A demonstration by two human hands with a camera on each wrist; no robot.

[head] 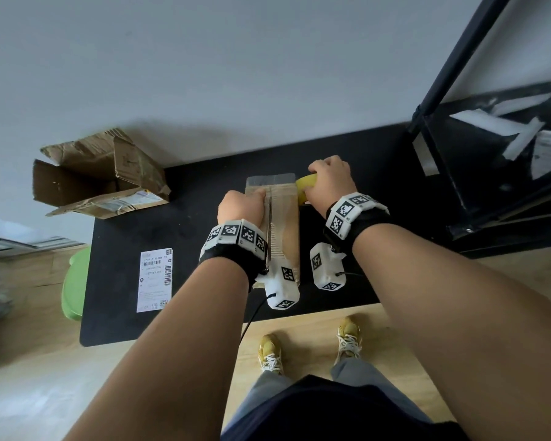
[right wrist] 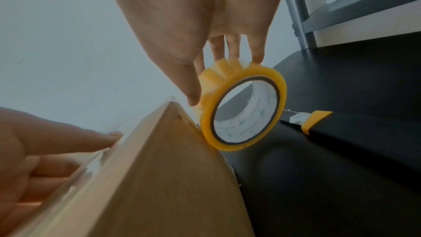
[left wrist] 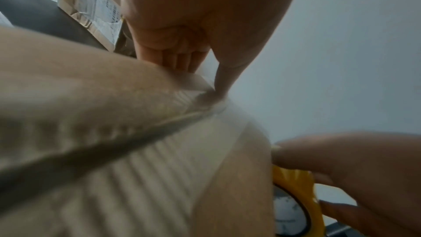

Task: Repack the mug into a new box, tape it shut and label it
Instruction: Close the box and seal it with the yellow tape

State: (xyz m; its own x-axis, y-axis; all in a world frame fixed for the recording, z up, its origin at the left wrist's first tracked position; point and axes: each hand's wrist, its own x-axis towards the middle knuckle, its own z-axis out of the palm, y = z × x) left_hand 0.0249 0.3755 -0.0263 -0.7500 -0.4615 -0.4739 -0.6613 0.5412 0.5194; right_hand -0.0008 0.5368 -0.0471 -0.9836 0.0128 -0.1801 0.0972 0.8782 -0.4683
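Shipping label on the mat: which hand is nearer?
Left. The left hand presses on the new box, the side toward the shipping label. The right hand grips the tape roll at the box's far right corner.

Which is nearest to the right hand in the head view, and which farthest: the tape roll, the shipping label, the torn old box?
1. tape roll, gripped by the right hand.
2. shipping label, flat, near left.
3. torn old box, far left.
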